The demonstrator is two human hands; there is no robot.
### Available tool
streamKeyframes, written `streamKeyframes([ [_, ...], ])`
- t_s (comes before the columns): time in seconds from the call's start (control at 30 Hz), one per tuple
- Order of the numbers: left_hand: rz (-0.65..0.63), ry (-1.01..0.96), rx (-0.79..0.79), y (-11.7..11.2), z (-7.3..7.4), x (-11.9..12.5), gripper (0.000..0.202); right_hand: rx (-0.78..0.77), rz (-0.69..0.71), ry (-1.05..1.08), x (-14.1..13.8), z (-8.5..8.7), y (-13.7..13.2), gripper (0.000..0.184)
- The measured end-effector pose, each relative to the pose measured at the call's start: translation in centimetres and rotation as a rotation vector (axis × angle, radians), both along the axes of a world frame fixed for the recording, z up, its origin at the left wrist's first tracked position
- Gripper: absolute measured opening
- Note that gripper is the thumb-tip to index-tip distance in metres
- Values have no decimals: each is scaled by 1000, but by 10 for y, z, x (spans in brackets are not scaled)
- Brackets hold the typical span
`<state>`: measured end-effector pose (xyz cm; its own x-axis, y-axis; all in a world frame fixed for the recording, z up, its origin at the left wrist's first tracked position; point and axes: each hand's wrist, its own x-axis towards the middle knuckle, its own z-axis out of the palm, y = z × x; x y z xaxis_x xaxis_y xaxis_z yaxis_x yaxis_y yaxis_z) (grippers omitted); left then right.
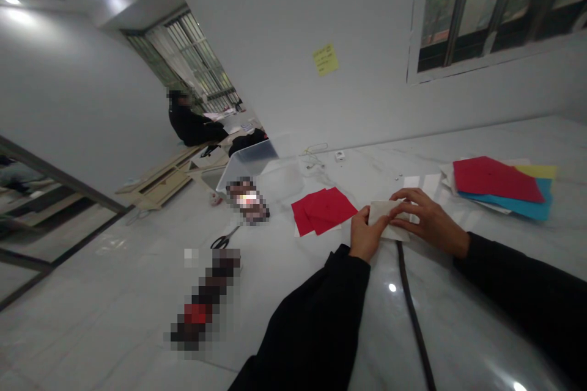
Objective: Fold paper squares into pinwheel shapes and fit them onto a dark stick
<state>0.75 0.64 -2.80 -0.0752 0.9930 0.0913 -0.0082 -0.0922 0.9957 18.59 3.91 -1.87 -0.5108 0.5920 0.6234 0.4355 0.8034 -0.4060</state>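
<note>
A small white folded paper [384, 218] lies on the glossy white table [321, 293] between my two hands. My left hand [365, 235] pinches its left edge with closed fingers. My right hand [428, 220] rests on top of the paper from the right, its fingers curled down and pressing on it. Both arms wear black sleeves. Just left of my hands lie red paper sheets [323, 210].
A stack of red, blue and yellow sheets [504, 186] lies at the right. Scissors [223, 240], a clear plastic box [257, 166] and a dark cable [415, 317] are on the table. Another person [190, 122] sits far back. A yellow note [325, 59] is stuck on the wall.
</note>
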Motion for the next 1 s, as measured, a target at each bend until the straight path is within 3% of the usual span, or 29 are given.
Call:
streamKeyframes([
  [0.3,0,25,18,1,-3,-1,23,-151,45,26,-2,13,-2,16],
  [0.37,9,-19,5,3,-8,-2,25,-165,2,93,-1,18,-2,19],
  [0.47,40,-102,-26,9,-16,-3,27,-137,-185,182,9,20,9,24],
  [0.57,81,-210,-54,13,-23,-3,31,-96,-358,90,30,12,30,28],
  [0.77,149,-396,-111,16,-24,-3,30,-187,-469,-190,71,-14,64,26],
  [1.0,122,-366,-111,13,-21,-1,31,-211,-465,-268,73,-29,72,25],
])
